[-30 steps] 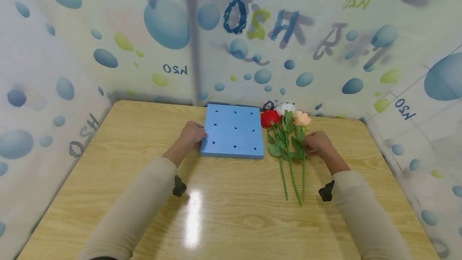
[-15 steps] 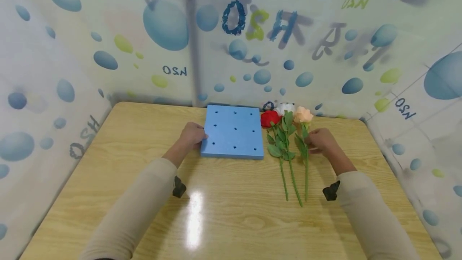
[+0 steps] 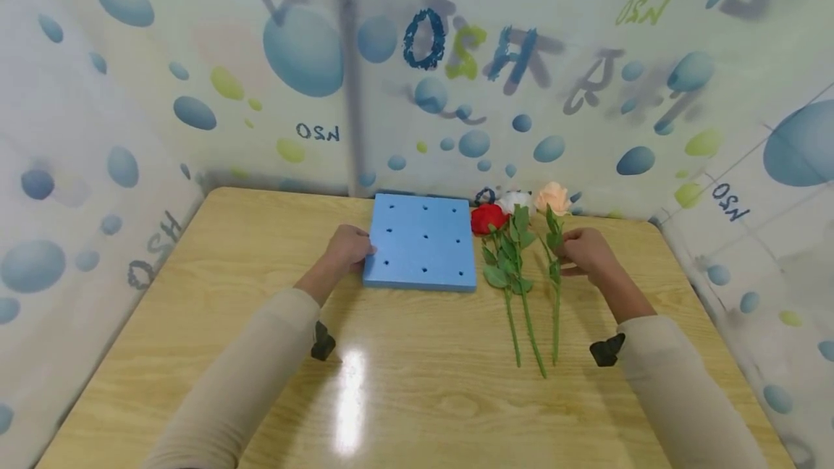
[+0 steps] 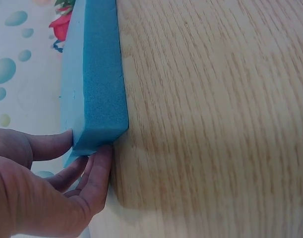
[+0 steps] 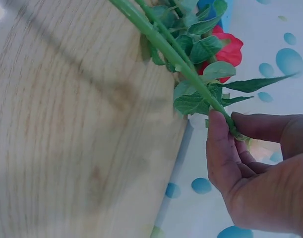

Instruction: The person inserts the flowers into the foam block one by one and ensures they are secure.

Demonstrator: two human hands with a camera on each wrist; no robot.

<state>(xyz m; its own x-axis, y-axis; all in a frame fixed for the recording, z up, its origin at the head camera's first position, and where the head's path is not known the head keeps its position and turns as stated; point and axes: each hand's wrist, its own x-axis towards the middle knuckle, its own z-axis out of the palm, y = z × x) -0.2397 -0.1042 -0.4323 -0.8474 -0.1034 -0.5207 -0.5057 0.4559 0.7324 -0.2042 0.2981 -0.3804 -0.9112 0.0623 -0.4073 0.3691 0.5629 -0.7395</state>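
My left hand (image 3: 348, 248) pinches the left edge of a blue foam board (image 3: 420, 241) dotted with several small holes. In the left wrist view, the thumb (image 4: 52, 145) lies on the board's upper face and the fingers (image 4: 99, 178) are against its side. My right hand (image 3: 586, 250) grips the green stem (image 5: 186, 69) of a peach rose (image 3: 552, 198) between thumb and fingers. That rose's head is up near the wall. Left of it lie a red rose (image 3: 489, 219) and a white rose (image 3: 515, 200), their leafy stems side by side on the table.
Both roses and the board are toward the far edge of the wooden table (image 3: 417, 396). Behind them stands a wall (image 3: 417, 165) printed with blue and green drops. Patterned walls also flank the table on the left and right.
My right hand has drawn the peach rose rightward, away from the red and white ones, and its head has risen slightly. My left hand stays on the board's edge.
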